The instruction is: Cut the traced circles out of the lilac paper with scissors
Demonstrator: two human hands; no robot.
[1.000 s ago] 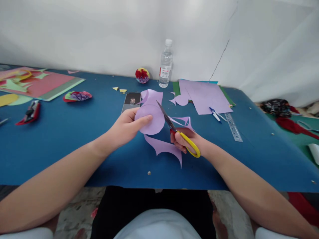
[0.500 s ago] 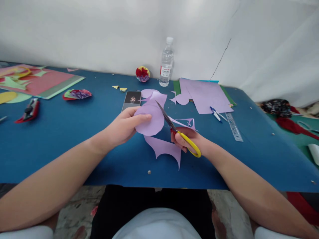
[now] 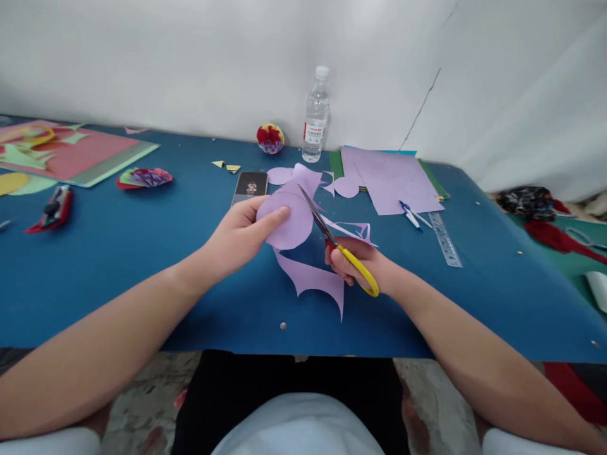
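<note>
My left hand point(image 3: 241, 237) pinches a lilac paper piece point(image 3: 291, 218) with a rounded outline, held just above the blue table point(image 3: 142, 265). My right hand point(image 3: 353, 265) grips yellow-handled scissors point(image 3: 339, 246); their blades reach into the right edge of that paper. A curved lilac offcut point(image 3: 315, 281) hangs below the cut and lies on the table. More lilac scraps point(image 3: 353, 230) lie behind my right hand.
A phone point(image 3: 250, 185) lies behind the paper. A water bottle point(image 3: 315, 117) and a paper ball point(image 3: 270, 139) stand by the wall. Lilac sheets point(image 3: 389, 180), a pen point(image 3: 410, 217) and a ruler point(image 3: 444, 239) are right. Coloured paper point(image 3: 71, 151), a folded fan point(image 3: 145, 177) and a red tool point(image 3: 52, 212) lie left.
My left hand has turned the lilac piece a little while the scissors moved further along its edge. The view has shifted slightly.
</note>
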